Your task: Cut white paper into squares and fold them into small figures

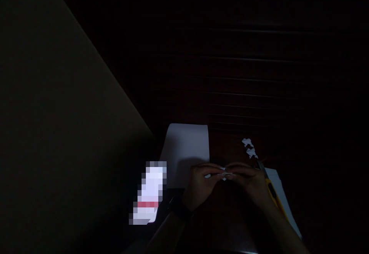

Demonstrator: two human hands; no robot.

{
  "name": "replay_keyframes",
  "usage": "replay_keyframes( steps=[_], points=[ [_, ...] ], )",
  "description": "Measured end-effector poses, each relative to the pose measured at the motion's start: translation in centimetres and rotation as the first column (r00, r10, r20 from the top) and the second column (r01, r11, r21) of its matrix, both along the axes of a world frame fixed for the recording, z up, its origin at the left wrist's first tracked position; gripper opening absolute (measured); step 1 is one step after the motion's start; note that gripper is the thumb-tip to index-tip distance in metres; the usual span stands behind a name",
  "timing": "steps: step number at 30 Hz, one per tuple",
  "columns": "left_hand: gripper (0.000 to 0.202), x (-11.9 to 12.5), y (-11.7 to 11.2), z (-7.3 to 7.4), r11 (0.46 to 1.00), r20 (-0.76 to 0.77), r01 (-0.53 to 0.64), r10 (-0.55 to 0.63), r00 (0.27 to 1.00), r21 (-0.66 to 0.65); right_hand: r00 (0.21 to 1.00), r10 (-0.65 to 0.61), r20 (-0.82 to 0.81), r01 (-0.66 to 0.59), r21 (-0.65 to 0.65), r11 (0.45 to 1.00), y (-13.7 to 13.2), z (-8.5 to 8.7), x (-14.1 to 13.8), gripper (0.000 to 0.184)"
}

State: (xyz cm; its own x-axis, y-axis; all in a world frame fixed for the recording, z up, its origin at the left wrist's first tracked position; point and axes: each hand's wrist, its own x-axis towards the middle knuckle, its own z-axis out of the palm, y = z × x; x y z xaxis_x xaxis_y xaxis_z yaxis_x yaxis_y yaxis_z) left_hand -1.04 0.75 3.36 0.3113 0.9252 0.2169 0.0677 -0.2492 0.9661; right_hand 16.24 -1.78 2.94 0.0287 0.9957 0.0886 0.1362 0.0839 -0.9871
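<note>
A small folded piece of white paper (224,178) is pinched between both my hands, low in the middle of the view. My left hand (201,181) grips it from the left between thumb and fingers, with a dark band around the wrist. From the right my right hand (252,182) pinches the same piece, its fingertips meeting those of the left. Most of the paper is covered by the fingertips. Beyond my right hand lie small folded white paper pieces (251,152) on the dark surface.
A large white sheet (188,140) lies behind my left hand. At left glows a blurred-out screen (151,190). By my right forearm a yellow-handled cutting tool with a grey blade (275,196) rests on white paper (288,204). A pale wall (63,111) rises at left.
</note>
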Motion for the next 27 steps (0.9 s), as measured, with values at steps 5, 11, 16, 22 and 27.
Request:
replay_keyframes(
  steps=[5, 11, 16, 22, 27],
  points=[
    [0.009, 0.0, 0.0, 0.3, 0.998, -0.05, -0.048, 0.05, 0.998, 0.037, 0.999, -0.006, 0.043, 0.006, 0.0, 1.0, 0.0, 0.3, -0.1, 0.01],
    [0.009, 0.3, -0.1, 0.1, 0.995, -0.017, -0.071, 0.072, 0.997, 0.074, 0.999, -0.022, 0.025, 0.022, 0.01, 1.0, 0.1, 0.0, -0.1, 0.007],
    [0.007, 0.7, -0.4, -0.1, 0.991, 0.023, -0.119, 0.118, 0.993, 0.061, 0.997, -0.076, 0.011, 0.076, 0.019, 0.997, 0.1, -0.2, -0.4, 0.001],
    [0.008, 1.1, -0.8, -0.1, 0.987, 0.022, -0.162, 0.161, 0.987, 0.021, 0.978, -0.198, 0.06, 0.198, 0.007, 0.98, -0.3, -0.2, -1.4, 0.004],
    [0.007, 1.1, -0.5, -0.1, 0.987, 0.037, -0.163, 0.162, 0.986, 0.006, 0.972, -0.234, 0.027, 0.235, -0.045, 0.971, -0.3, -0.3, -1.9, 0.005]
  ],
)
